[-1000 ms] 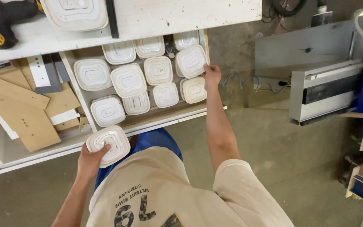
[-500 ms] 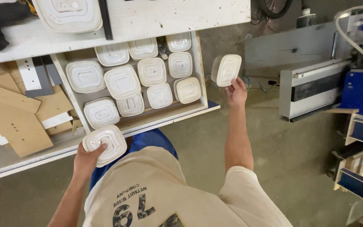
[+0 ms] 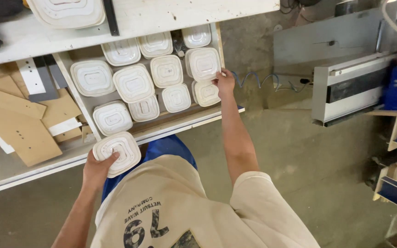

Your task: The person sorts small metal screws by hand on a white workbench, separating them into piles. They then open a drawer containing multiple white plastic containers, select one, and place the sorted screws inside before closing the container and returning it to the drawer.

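While the left hand [image 3: 96, 169] clamps one lidded tub [image 3: 116, 153] at the drawer's [image 3: 88, 120] front edge, the right hand [image 3: 224, 83] pinches the rim of a tub [image 3: 203, 64] farther back. Risk: tight packing could snag it, upsetting neighbours.

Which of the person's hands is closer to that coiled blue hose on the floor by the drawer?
Right. The right hand rests on containers at the drawer's right edge, just beside the coiled blue hose. The left hand holds a white container far off, left of it.
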